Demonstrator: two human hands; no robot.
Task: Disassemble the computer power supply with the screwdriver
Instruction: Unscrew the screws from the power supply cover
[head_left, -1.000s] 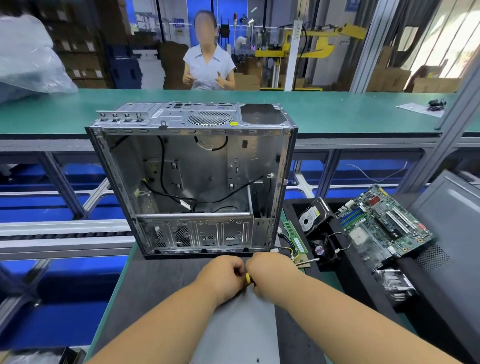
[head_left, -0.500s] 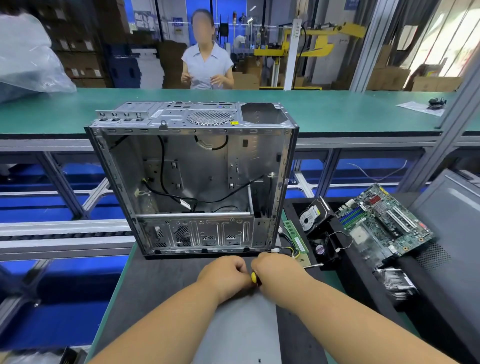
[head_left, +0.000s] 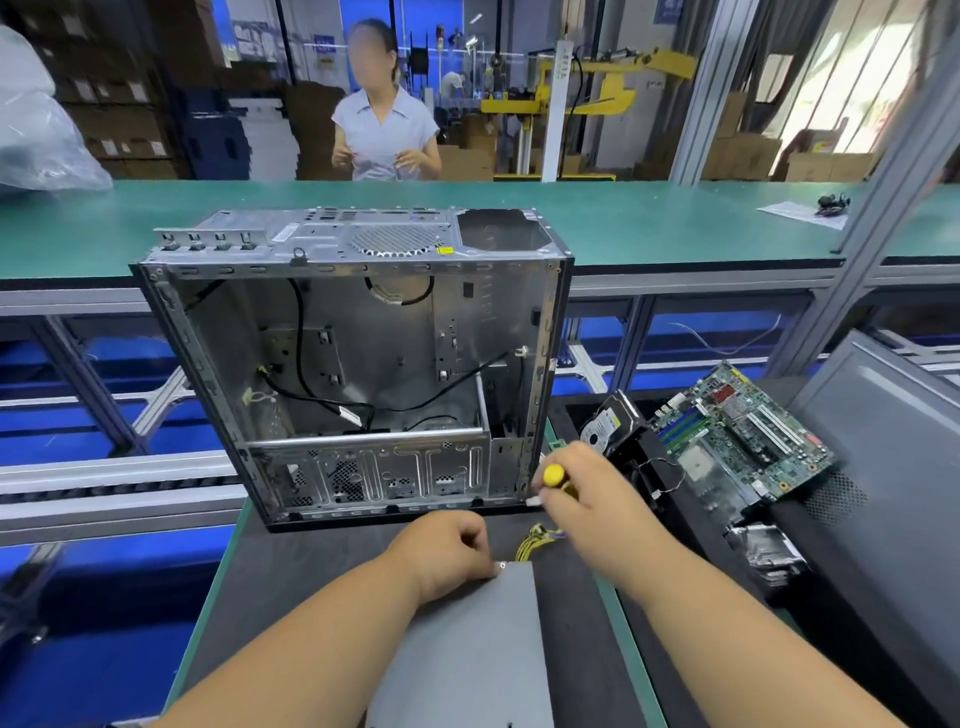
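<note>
the left hand (head_left: 447, 551) pinches the power supply (head_left: 462, 649) corner, likely steadying it; at two o'clock, the right hand (head_left: 587, 493) grips the screwdriver (head_left: 554, 475), lifted clear.

Right hand (head_left: 587, 499) gripping screwdriver (head_left: 554, 475), left hand (head_left: 447, 553) — power supply (head_left: 467, 644)

The power supply (head_left: 467, 644) lies before the open case (head_left: 358, 364), with the motherboard (head_left: 743, 436) to its right.

Case (head_left: 358, 374) and supply (head_left: 467, 644) on mat (head_left: 291, 582)
</note>
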